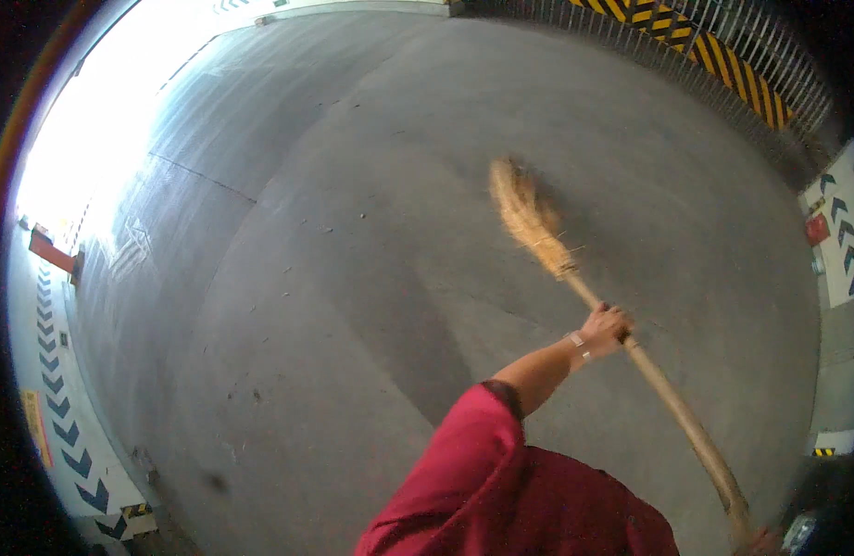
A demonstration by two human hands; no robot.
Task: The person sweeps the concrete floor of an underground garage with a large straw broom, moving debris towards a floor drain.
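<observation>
Grey concrete floor (353,185) lay between chevron-marked walls (81,405), left hand (608,329) clamped its fingers round a straw broom (649,371), right hand (765,541) showed too dimly to tell its fingers' state

Glare upper left | floor (686,222) dim | bristles (529,215) blurred | edges bent

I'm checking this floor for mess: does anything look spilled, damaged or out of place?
Small bits lie scattered on the floor left of the broom, standing out against the grey. A dark smudge shows at lower left; I can't tell whether it's a stain.
</observation>
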